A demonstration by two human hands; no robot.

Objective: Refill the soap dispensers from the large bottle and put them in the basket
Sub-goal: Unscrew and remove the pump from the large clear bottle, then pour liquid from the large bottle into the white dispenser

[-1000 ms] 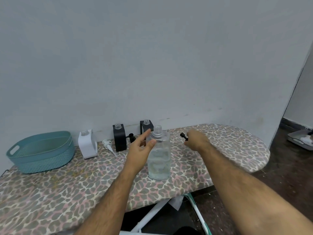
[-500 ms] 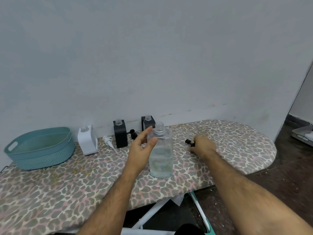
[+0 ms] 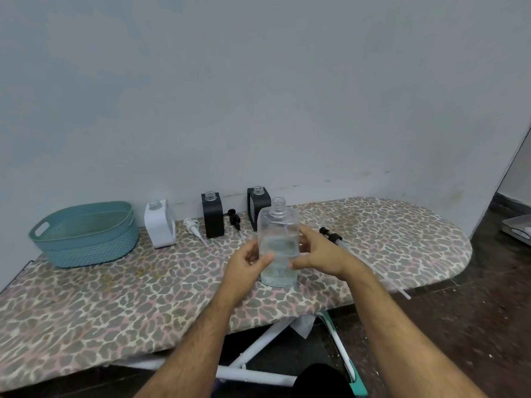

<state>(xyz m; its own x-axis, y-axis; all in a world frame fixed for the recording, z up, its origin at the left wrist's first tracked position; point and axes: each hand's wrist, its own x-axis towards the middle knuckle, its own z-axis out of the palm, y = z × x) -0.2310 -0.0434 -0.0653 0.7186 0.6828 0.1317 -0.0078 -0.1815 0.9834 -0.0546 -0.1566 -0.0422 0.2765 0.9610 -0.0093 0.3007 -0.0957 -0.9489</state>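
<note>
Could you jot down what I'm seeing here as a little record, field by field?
Surface: ironing board with a leopard-print cover, against a wall
Large bottle: clear large bottle, upright, uncapped, partly filled
Left hand: left hand grips the bottle's left side
Right hand: right hand grips its right side
Dispensers: white dispenser and two black dispensers, all open-topped, by the wall
Pumps: white pump, black pump and long-tubed pump lying on the board
Basket: teal basket, far left, nothing visible inside
</note>
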